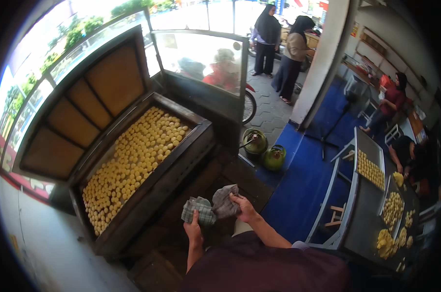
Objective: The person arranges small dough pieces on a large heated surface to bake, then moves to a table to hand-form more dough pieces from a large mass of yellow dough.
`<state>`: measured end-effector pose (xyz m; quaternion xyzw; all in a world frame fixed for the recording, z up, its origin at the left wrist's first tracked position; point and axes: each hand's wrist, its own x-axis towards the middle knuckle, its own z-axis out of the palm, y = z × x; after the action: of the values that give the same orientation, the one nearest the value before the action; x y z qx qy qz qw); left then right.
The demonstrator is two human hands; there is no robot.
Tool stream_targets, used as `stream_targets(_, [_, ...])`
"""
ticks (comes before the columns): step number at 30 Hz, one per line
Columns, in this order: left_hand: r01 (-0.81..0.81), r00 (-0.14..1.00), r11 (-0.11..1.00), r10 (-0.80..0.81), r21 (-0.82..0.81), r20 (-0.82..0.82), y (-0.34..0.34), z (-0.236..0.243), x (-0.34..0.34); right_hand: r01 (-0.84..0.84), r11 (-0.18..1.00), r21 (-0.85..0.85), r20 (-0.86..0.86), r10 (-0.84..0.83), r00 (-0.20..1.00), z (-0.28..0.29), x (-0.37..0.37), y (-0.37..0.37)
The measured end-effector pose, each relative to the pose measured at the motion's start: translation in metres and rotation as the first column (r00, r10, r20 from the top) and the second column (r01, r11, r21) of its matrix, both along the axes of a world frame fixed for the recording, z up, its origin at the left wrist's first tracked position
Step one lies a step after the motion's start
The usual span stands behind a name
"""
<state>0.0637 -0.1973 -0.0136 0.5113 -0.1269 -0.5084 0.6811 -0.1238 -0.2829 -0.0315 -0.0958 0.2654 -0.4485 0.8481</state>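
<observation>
My left hand [194, 230] grips a folded green-grey checked cloth [199, 210], thumb on top. In my right hand [244, 207] is a crumpled grey-brown cloth [225, 201], pinched at its right side. Both cloths are held up in front of my body, close together; whether they touch I cannot tell. Ahead and to the left stands a long dark oven-like box [181, 160], its framed lid [84, 104] raised. Many small round yellow dough pieces [137, 155] cover the tray inside it. Neither hand touches the box.
Two green gas cylinders [274, 157] stand on the floor ahead. To the right, a long table [359, 228] bears trays of yellow dough pieces [370, 170] and dough lumps [386, 244]. A person [406, 155] works beside it. A white pillar [322, 68] and a stand [322, 141] rise farther back.
</observation>
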Motion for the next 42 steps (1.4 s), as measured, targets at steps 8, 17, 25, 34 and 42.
stream_targets(8, [-0.024, 0.991, 1.000, 0.025, 0.003, -0.132, -0.033, -0.045, 0.037, -0.936, -0.184, -0.299, -0.834, -0.426, 0.350, 0.088, 0.089, -0.032])
stream_targets(17, [0.000, 0.736, 0.997, -0.049, 0.072, 0.675, -0.162, 0.008, 0.055, -0.456, 0.832, -0.317, -0.391, 0.323, 0.862, 0.014, 0.140, -0.165])
stream_targets(25, [-0.291, 0.957, 0.944, 0.287, -0.154, -0.049, -0.261, 0.073, 0.167, -0.468, 0.866, -0.174, 0.308, 0.499, 0.810, 0.048, 0.130, -0.279])
stream_targets(34, [-0.508, 0.645, 0.663, 0.716, -0.550, 0.267, -0.397, 0.285, 0.436, -0.202, 0.883, -0.424, 0.105, 0.269, 0.957, 0.043, 0.104, -0.317])
stream_targets(42, [-0.497, -0.654, 0.762, -0.015, -0.415, 0.756, -0.515, 0.411, 0.579, 0.023, 0.988, -0.151, 0.405, 0.041, 0.914, 0.018, 0.115, -0.305])
